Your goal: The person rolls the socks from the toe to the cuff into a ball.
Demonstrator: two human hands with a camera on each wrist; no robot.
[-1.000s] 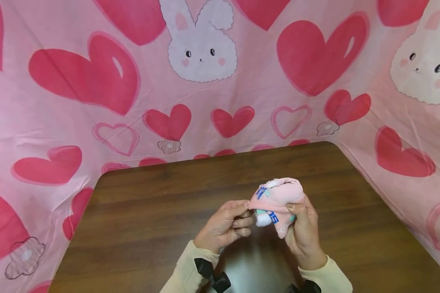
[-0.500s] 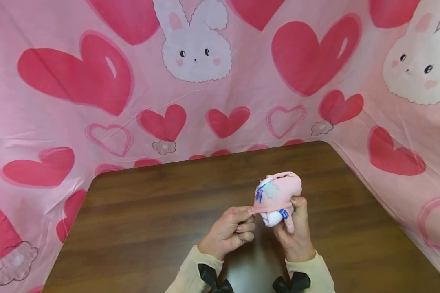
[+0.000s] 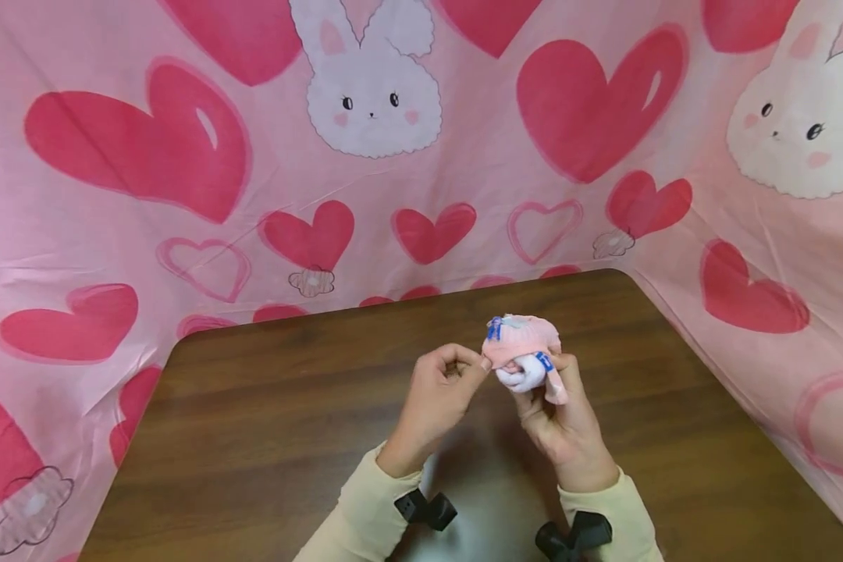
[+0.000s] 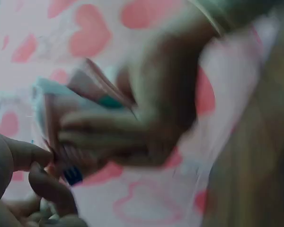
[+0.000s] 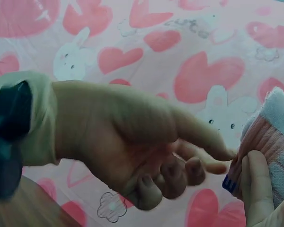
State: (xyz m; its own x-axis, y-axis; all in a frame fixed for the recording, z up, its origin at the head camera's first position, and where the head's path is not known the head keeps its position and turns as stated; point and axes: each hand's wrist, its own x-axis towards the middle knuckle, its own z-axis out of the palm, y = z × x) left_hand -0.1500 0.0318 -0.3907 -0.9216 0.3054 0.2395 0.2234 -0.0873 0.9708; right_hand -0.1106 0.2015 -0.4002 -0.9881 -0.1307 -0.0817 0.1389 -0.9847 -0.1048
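A rolled-up pink sock [image 3: 523, 336] with blue lettering and a white inner side is held up over the table, its coiled white end facing the wearer. My left hand [image 3: 432, 402] pinches its left edge between thumb and index finger. Around the bundle's right side, my right hand [image 3: 569, 441] grips it, the thumb at the front and a short pink flap hanging by the palm. In the right wrist view the ribbed cuff of the sock [image 5: 262, 135] shows at the right, the left fingertips right at its edge. The right hand [image 4: 156, 99] looks blurred in the left wrist view.
Below the hands lies a brown wooden table [image 3: 288, 390] with rounded far corners. A pink cloth [image 3: 478, 172] printed with hearts and rabbits hangs behind it and along both sides. Black wrist cameras [image 3: 425, 509] sit on both cream sleeves.
Both hands have raised the rolled sock away from the wearer and tipped it, so its white end shows more. The left edge, earlier pulled out to a point, now lies closer to the bundle.
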